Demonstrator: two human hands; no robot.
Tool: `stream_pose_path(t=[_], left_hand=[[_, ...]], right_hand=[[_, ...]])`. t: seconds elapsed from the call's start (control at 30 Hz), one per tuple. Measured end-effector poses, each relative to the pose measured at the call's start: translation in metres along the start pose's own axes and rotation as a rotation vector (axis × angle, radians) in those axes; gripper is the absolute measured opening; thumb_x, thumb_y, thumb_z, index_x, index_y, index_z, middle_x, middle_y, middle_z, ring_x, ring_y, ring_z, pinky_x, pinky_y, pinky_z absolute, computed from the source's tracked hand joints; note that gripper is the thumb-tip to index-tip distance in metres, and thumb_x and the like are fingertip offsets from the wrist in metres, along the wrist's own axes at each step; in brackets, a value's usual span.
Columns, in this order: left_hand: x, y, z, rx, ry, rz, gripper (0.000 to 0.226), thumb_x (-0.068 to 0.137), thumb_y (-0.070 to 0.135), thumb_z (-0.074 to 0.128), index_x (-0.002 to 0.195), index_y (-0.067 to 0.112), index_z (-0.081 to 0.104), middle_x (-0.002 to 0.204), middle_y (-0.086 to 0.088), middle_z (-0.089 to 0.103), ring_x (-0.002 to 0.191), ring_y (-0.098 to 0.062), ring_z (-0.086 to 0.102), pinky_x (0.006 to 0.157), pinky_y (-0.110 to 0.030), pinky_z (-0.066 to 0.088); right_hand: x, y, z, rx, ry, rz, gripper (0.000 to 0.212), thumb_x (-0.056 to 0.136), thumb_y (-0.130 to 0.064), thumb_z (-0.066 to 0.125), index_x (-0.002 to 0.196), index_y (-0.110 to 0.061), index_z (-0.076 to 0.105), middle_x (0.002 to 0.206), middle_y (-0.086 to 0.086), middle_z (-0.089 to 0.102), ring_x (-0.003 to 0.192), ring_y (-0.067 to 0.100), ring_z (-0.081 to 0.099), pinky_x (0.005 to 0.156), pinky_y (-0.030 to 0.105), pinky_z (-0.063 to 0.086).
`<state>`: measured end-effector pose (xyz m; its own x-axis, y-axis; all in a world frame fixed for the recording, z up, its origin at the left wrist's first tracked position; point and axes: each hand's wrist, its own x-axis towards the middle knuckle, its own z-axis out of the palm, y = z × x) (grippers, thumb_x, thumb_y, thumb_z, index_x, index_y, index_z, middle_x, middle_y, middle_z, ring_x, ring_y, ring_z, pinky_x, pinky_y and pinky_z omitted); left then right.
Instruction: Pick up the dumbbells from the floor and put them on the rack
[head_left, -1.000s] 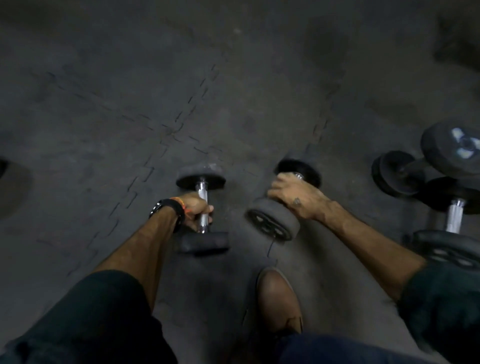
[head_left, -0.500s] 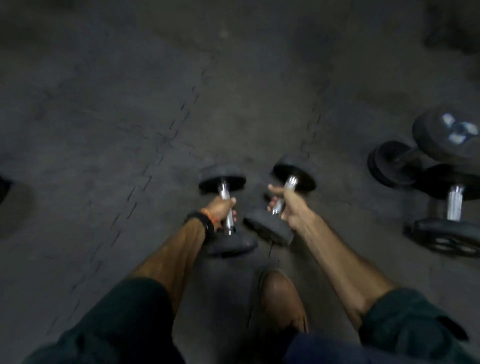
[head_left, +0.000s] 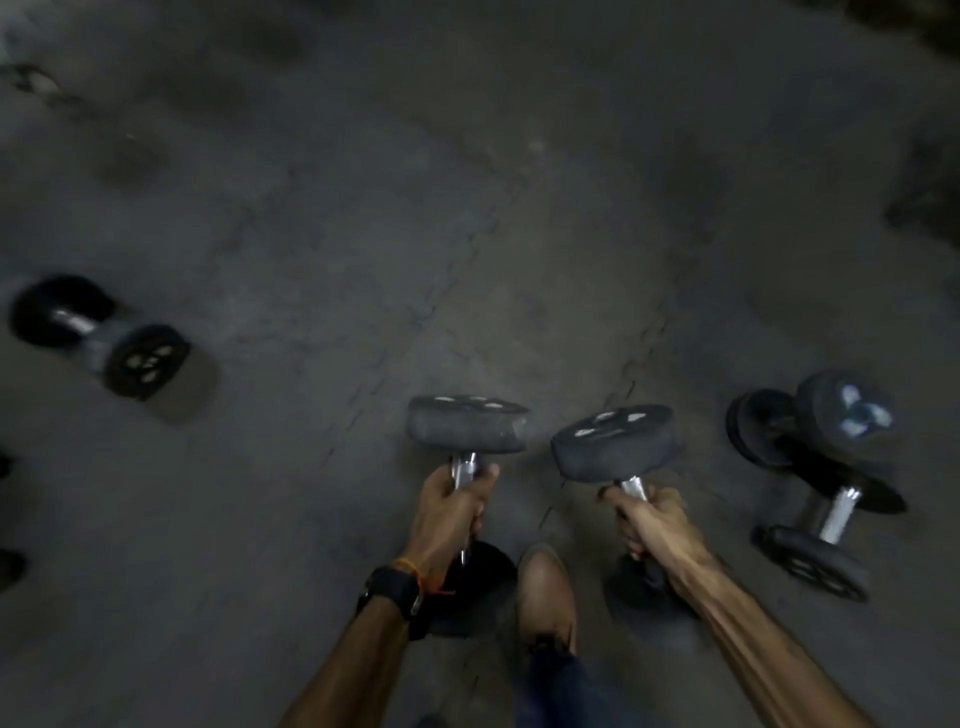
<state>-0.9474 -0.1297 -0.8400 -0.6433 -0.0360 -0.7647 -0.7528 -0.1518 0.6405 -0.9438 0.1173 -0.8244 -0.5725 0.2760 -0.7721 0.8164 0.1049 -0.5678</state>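
My left hand (head_left: 451, 506) is closed around the chrome handle of a black dumbbell (head_left: 466, 430), lifted off the floor and tipped nearly upright. My right hand (head_left: 649, 519) grips the handle of a second black dumbbell (head_left: 615, 441), also raised with one head up. A black watch and an orange band sit on my left wrist. No rack is in view.
Two more dumbbells (head_left: 826, 483) lie crossed on the dark rubber floor at the right. Another dumbbell (head_left: 98, 338) lies at the left, blurred. My brown shoe (head_left: 546, 592) stands between the two held dumbbells. Dark shapes sit at the far left edge.
Both hands have lifted their dumbbells off the floor and tipped them upright. The view has risen and swung, bringing a dumbbell at the left into sight.
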Motion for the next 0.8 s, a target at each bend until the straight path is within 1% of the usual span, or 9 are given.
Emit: stream_pose_path(t=[0.1,0.23,0.3,0.37,0.47,0.6,0.63,0.7,0.8], left_hand=[[-0.087,0.095,-0.023,-0.044,0.038,-0.03,0.04,0.096,0.023,0.074,0.067,0.022,0.048,0.053,0.001,0.037,0.044,-0.013,0.032,0.046,-0.027,0.024],[-0.201,0.233,-0.05,-0.109,0.174,0.004,0.026,0.096,0.02,0.073,0.078,0.015,0.055,0.051,0.001,0.033,0.04,-0.013,0.029,0.043,-0.023,0.022],[-0.264,0.317,-0.067,-0.167,0.229,0.07,0.036,0.097,0.018,0.073,0.068,0.019,0.052,0.049,0.002,0.031,0.037,-0.011,0.027,0.042,-0.021,0.021],[-0.321,0.403,-0.094,-0.234,0.302,0.125,0.05,0.099,0.018,0.071,0.058,0.023,0.043,0.047,0.002,0.031,0.035,-0.012,0.026,0.04,-0.02,0.021],[-0.364,0.491,-0.128,-0.315,0.413,0.171,0.048,0.099,0.022,0.07,0.061,0.02,0.04,0.045,0.0,0.033,0.034,-0.014,0.029,0.039,-0.021,0.024],[-0.387,0.582,-0.186,-0.386,0.51,0.288,0.049,0.101,0.02,0.067,0.06,0.02,0.039,0.044,0.0,0.034,0.031,-0.014,0.029,0.037,-0.02,0.025],[-0.387,0.61,-0.206,-0.413,0.549,0.311,0.05,0.101,0.02,0.067,0.06,0.02,0.039,0.045,0.0,0.033,0.031,-0.014,0.029,0.037,-0.019,0.024],[-0.373,0.641,-0.234,-0.397,0.515,0.38,0.05,0.1,0.019,0.07,0.059,0.02,0.041,0.046,-0.002,0.034,0.032,-0.013,0.029,0.038,-0.019,0.023],[-0.356,0.71,-0.277,-0.47,0.552,0.434,0.054,0.101,0.019,0.069,0.052,0.023,0.046,0.045,-0.002,0.034,0.032,-0.013,0.029,0.041,-0.021,0.023]], right_hand=[[-0.083,-0.097,0.0,-0.036,-0.04,-0.014,0.029,0.093,-0.01,0.071,0.071,-0.011,0.052,0.044,-0.002,0.033,0.034,0.013,0.026,0.043,0.024,0.021],[-0.198,-0.245,0.019,-0.033,-0.101,-0.07,0.032,0.089,-0.005,0.07,0.067,-0.014,0.048,0.043,-0.003,0.034,0.03,0.011,0.025,0.04,0.019,0.022],[-0.265,-0.33,0.03,-0.015,-0.181,-0.107,0.026,0.086,-0.006,0.069,0.071,-0.015,0.05,0.045,-0.003,0.033,0.032,0.012,0.024,0.042,0.019,0.022],[-0.335,-0.423,0.049,-0.024,-0.234,-0.156,0.029,0.086,-0.007,0.068,0.068,-0.018,0.048,0.045,-0.004,0.032,0.033,0.012,0.023,0.044,0.021,0.022],[-0.399,-0.516,0.084,-0.069,-0.331,-0.256,0.032,0.085,-0.004,0.066,0.065,-0.018,0.046,0.044,-0.004,0.033,0.034,0.013,0.025,0.043,0.02,0.023],[-0.449,-0.62,0.15,-0.184,-0.342,-0.375,0.028,0.081,-0.011,0.071,0.064,-0.019,0.05,0.045,-0.001,0.04,0.036,0.016,0.033,0.044,0.024,0.028],[-0.452,-0.649,0.175,-0.19,-0.34,-0.398,0.029,0.079,-0.013,0.072,0.061,-0.02,0.05,0.046,0.0,0.04,0.037,0.016,0.034,0.045,0.025,0.029],[-0.446,-0.683,0.206,-0.223,-0.355,-0.486,0.028,0.076,-0.02,0.072,0.058,-0.02,0.051,0.045,-0.001,0.042,0.038,0.016,0.036,0.047,0.027,0.03],[-0.44,-0.754,0.26,-0.222,-0.355,-0.534,0.02,0.075,-0.03,0.071,0.063,-0.021,0.058,0.045,-0.01,0.047,0.042,0.014,0.041,0.049,0.027,0.033]])
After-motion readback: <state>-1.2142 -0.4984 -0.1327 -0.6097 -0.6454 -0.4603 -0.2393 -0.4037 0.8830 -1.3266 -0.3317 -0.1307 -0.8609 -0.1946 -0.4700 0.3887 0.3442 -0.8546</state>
